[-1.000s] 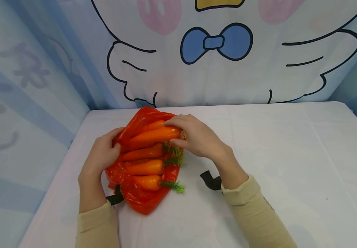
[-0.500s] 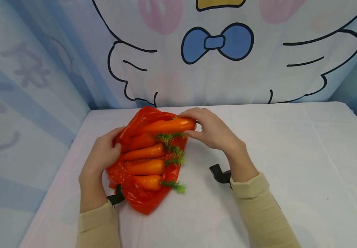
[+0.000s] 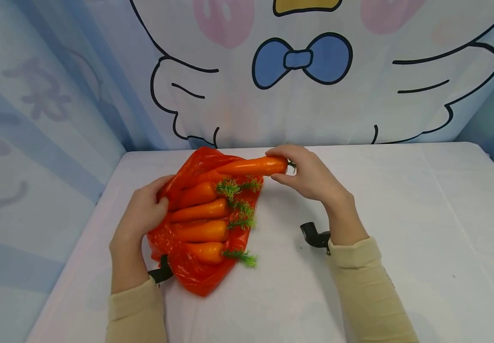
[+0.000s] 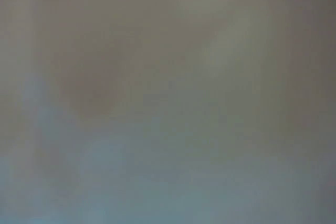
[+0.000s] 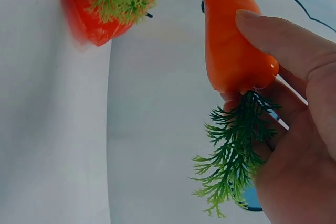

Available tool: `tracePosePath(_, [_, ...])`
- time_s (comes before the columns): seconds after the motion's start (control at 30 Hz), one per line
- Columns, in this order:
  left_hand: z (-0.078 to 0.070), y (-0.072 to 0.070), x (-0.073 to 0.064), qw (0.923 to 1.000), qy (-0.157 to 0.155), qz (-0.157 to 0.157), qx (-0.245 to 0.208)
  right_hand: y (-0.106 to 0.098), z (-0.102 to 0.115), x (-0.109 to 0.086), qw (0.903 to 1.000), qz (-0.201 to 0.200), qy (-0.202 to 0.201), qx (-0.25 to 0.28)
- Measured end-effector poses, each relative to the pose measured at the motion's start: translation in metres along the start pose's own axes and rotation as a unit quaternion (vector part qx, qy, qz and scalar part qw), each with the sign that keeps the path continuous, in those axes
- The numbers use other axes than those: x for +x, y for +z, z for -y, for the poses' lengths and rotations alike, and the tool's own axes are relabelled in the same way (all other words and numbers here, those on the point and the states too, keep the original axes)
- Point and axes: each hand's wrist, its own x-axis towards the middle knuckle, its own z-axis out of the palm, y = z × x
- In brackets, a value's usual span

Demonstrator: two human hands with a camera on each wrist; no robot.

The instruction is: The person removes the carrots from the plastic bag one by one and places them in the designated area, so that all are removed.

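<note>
a broad white table [image 3: 401, 214] — and directly on it, left of the middle, a glossy red plastic bag [image 3: 238, 239]

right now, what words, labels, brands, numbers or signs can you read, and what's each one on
There is no readable text in these pictures.
Left curtain: faint marks, too blurred to tell whether they are writing.
Back curtain: a blue bow and outlines, no letters visible.
Red bag and carrots: no label visible.
Left wrist view: too blurred to read anything.
</note>
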Motion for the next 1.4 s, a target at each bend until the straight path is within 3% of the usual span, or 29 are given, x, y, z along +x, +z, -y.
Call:
tracePosePath(0.23, [0.001, 0.0, 0.0, 1.0, 0.0, 0.001, -0.004, -0.007, -0.016, -0.003, 0.9993, -0.012, 0.033, 0.011])
tracePosePath(0.5, [0.0, 0.0, 0.001, 0.9999, -0.001, 0.002, -0.01, -0.015, -0.035, -0.008, 0.9945, -0.017, 0.103, 0.013])
tracePosePath(0.97, [-0.001, 0.0, 0.001, 0.9995, -0.022, 0.013, -0.017, -0.018, -0.07, -0.013, 0.9879, 0.001, 0.155, 0.002])
tracePosePath(1.4, [-0.002, 0.002, 0.001, 0.9997, -0.016, 0.012, -0.018, -0.018, -0.092, -0.017, 0.9776, 0.042, 0.206, -0.006])
